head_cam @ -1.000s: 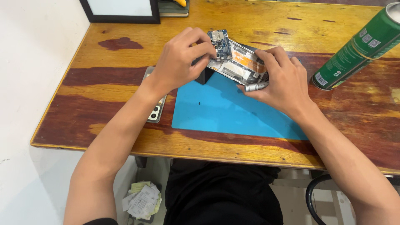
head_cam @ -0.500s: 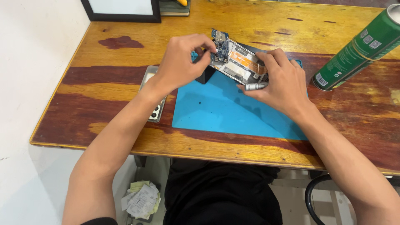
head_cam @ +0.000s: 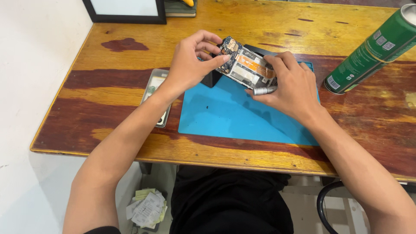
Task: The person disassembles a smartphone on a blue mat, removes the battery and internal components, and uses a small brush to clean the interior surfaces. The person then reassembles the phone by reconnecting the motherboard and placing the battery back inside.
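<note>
Bare circuitry faces up on the opened phone (head_cam: 246, 66) I hold tilted above the blue mat (head_cam: 242, 113) — my left grip (head_cam: 190, 60) pinches its upper end, my right grip (head_cam: 291, 84) closes around its lower end and a silver screwdriver (head_cam: 265, 90). A green spray can (head_cam: 376, 48) lies on the wooden surface (head_cam: 112, 65) — well right.

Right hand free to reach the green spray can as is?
Probably not yet. The path across the wooden table to the green spray can looks open, but the right hand is busy with the opened phone and a silver tool.
</note>
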